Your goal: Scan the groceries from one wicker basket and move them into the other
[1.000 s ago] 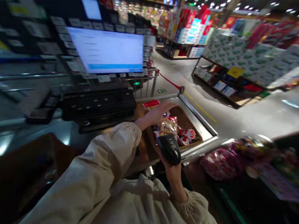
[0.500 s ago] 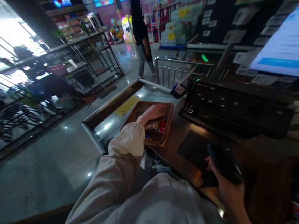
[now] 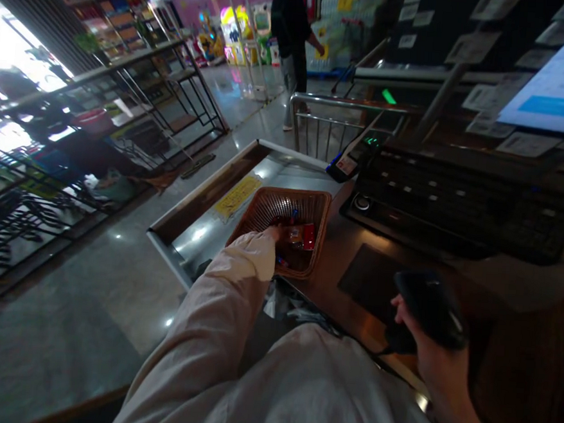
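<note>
My left hand (image 3: pixel 275 230) reaches down into a brown wicker basket (image 3: pixel 322 240) on the counter. Little of it shows past the cream sleeve, and its fingers are dark and partly hidden. Beside it in the basket lie a brown packet (image 3: pixel 294 233) and a red packet (image 3: pixel 308 236), with small blue items near them. At the right, my right hand (image 3: pixel 429 351) is wrapped round a black handheld barcode scanner (image 3: pixel 427 305), held above the counter's edge.
A black keyboard (image 3: pixel 457 198) lies behind a dark mat (image 3: pixel 374 276). A small payment terminal (image 3: pixel 350 161) stands behind the basket, near a metal railing (image 3: pixel 347 102). A lit screen (image 3: pixel 556 89) is at upper right. One person (image 3: pixel 292 32) is beyond the railing.
My left hand has sunk lower and nearer in the basket, from its far side, uncovering more of the inside. My right hand keeps the scanner. The person beyond has moved right.
</note>
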Demonstrator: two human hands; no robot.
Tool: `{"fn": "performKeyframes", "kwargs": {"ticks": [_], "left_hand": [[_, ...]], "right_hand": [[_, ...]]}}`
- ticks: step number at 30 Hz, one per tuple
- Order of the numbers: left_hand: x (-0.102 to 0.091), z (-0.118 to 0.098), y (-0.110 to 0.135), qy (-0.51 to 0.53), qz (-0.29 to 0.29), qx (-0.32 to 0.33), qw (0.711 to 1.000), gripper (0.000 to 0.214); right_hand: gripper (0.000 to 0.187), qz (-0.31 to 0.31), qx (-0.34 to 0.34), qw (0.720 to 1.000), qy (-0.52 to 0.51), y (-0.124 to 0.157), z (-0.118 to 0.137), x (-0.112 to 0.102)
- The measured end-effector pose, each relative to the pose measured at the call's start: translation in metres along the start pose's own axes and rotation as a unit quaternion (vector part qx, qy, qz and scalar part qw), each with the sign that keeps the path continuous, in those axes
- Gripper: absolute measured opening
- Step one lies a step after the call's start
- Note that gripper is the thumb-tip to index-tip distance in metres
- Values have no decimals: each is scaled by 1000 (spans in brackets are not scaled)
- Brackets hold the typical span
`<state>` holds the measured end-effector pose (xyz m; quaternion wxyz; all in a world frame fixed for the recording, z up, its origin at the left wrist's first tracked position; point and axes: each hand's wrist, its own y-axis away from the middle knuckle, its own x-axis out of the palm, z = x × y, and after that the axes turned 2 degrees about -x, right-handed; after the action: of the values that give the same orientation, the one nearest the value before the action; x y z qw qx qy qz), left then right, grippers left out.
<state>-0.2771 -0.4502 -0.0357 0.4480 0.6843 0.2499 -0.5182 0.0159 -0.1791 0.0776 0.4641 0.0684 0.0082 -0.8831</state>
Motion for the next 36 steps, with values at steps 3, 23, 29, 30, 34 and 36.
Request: {"fn": "performKeyframes", "kwargs": {"ticks": [3,23,29,30,34,36], "left_hand": [[7,-10,-6,-49,20,-25,998,67],[-112,-26,51,-88,-252,50,963,25],[-137,-106,58,-81,-450,292,840,26],[-137,-119,55,-78,-457,326,824,26],[-130,-163,41,-71,-464,433,769,28],[-124,-179,34,-74,-468,460,751,29]], "right_hand": [[21,-19,0,1000,-6,1,-2,-3],[32,-59,18,998,-15,5,3,-6],[33,-28,53,997,-39,16,5,-16],[31,-20,45,998,-35,18,6,-19],[25,-3,29,1000,-5,29,13,-35],[26,-2,37,999,7,34,16,-43]]}}
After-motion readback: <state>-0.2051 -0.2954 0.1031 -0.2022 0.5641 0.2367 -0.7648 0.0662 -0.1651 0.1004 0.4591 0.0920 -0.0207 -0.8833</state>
